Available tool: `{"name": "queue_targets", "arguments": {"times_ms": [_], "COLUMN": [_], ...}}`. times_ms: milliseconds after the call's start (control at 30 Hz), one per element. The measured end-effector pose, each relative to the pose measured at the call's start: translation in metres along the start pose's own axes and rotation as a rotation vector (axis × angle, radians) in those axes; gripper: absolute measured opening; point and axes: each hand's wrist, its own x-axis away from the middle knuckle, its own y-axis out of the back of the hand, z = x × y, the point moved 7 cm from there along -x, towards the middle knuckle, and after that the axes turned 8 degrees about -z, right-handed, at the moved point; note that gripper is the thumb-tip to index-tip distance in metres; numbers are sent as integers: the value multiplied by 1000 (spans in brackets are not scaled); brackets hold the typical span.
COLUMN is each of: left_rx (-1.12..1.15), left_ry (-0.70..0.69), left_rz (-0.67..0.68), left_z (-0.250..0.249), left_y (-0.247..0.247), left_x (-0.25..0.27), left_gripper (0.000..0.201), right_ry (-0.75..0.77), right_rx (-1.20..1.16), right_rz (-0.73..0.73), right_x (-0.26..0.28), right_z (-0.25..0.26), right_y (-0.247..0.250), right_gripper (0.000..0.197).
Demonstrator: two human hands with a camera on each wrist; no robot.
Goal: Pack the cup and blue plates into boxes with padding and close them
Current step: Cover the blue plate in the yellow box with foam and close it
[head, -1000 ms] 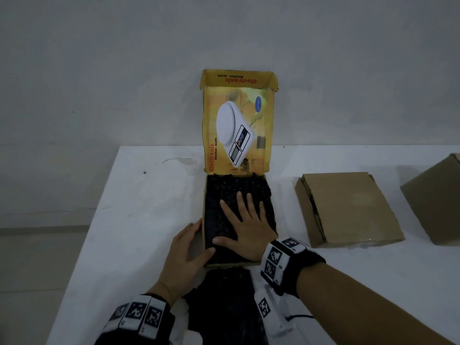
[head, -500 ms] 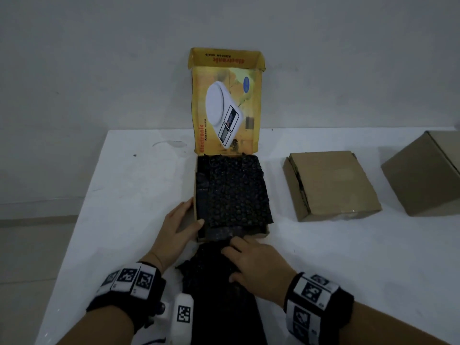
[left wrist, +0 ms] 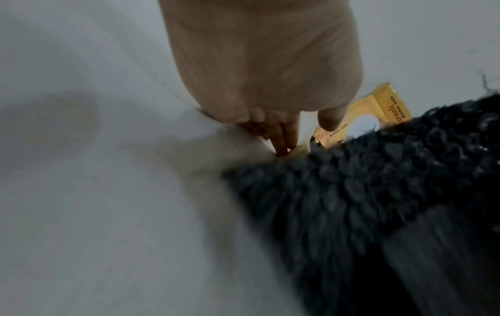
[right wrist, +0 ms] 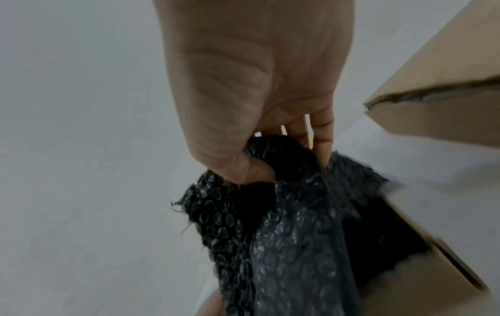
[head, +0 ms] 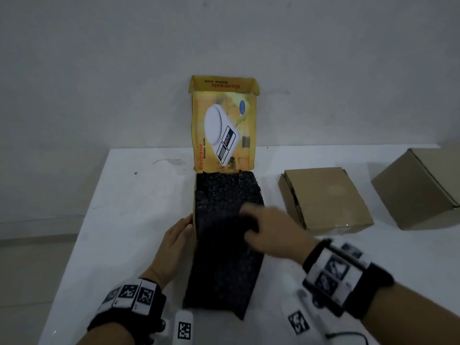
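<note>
A yellow kitchen-scale box [head: 194, 195] stands on the white table [head: 129, 207], its lid [head: 224, 125] upright at the back. Black bubble wrap [head: 224, 192] fills the box, and a long flap of it hangs over the near edge. My right hand [head: 251, 225] pinches that flap and holds it lifted over the box's near half; the right wrist view shows thumb and fingers curled on the bubble wrap [right wrist: 281, 158]. My left hand [head: 186, 222] rests with straight fingers [left wrist: 281, 136] against the box's left wall. No cup or blue plate is visible.
Two shut brown cardboard boxes lie to the right: a flat one [head: 326, 197] close by my right hand and a taller one [head: 418, 188] at the table's right end. A pale wall rises behind the table. The table's left edge is near my left hand.
My right hand left the wrap inside the box, took hold of the flap hanging at the near edge, and has raised it over the box. My left hand stays on the box's left side.
</note>
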Motion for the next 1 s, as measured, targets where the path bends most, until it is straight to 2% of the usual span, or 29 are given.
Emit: {"name": "queue_targets", "arguments": {"times_ms": [67, 133, 233, 300, 433, 500, 567, 633, 733, 800, 867, 933, 1000], "left_rx": [-5, -19, -42, -66, -72, -91, -142, -176, -190, -191, -219, -240, -251], "left_ry": [28, 64, 76, 91, 120, 133, 107, 73, 86, 91, 70, 59, 33], "left_rz": [-7, -11, -25, -19, 1, 10, 9, 9, -55, -60, -42, -52, -63], "left_z": [5, 10, 18, 24, 30, 35, 38, 34, 26, 24, 21, 19, 18], "left_y": [1, 1, 3, 3, 2, 2, 2, -2, -1, 1, 1, 2, 2], "left_x": [1, 3, 3, 1, 0, 0, 0, 1, 3, 4, 5, 5, 5], "left_gripper": [60, 68, 65, 61, 63, 67, 67, 66, 67, 76, 84, 87, 85], "right_ry": [-48, -98, -164, -149, -130, -41, 51, 96, 80, 50, 51, 48, -26], "right_rx": [-54, -41, 46, 83, 283, 269, 309, 422, 524, 505, 438, 372, 354], "right_rz": [-121, -139, -58, -67, -267, -297, -154, -11, 33, 41, 3, -135, -253], "right_x": [-27, -55, -92, -108, -107, -93, -78, -68, -69, -72, -73, -69, -63], "right_z": [-5, -16, -32, -33, -33, -29, -28, -37, -48, -47, -39, -34, -38], "right_y": [32, 44, 35, 26, 14, -3, -35, -64, -85, -88, -82, -64, -48], "right_gripper": [15, 17, 43, 54, 81, 76, 70, 74, 86, 82, 77, 73, 73]}}
